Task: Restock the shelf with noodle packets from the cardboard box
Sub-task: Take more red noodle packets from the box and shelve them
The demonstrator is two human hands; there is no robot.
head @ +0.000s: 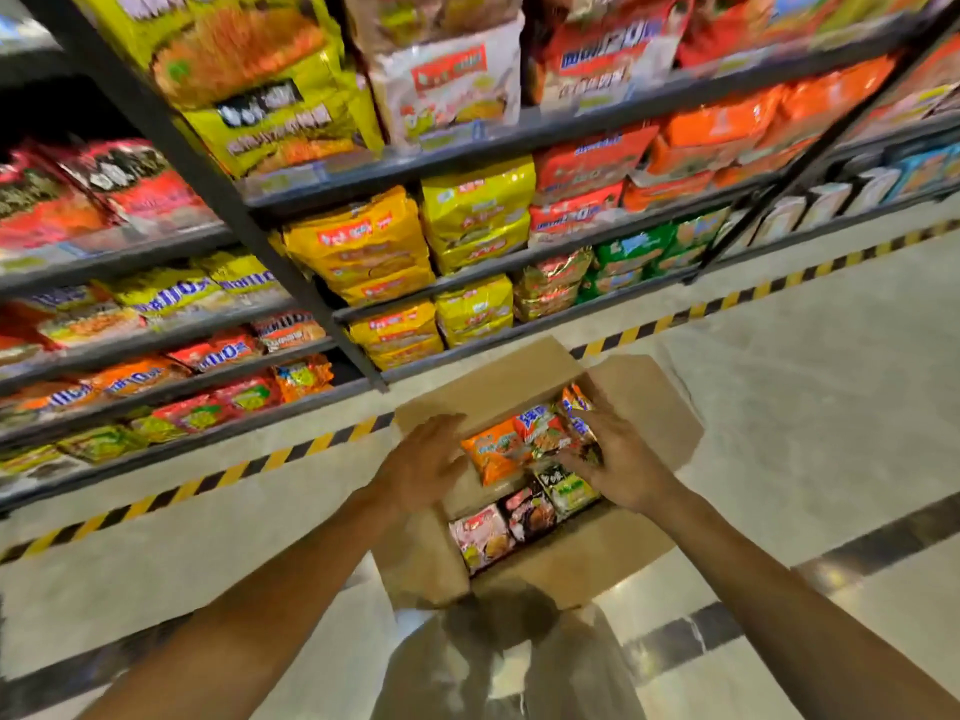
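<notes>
Holding assorted noodle packets (498, 454), the cardboard box (644, 402) has right hand (618, 459) clutching one, left hand (423, 462) loose.

We see brown cardboard box (641, 402), orange noodle packet (493, 452) inside, yellow-black striped floor tape (208, 480), dark grey shelf (171, 392).

a shop aisle: ahead of and above both hands, dark metal shelves (519, 132) hold rows of noodle packets (363, 246) with price tags along the edges; yellow-black hazard tape (218, 480) lines the floor.
</notes>
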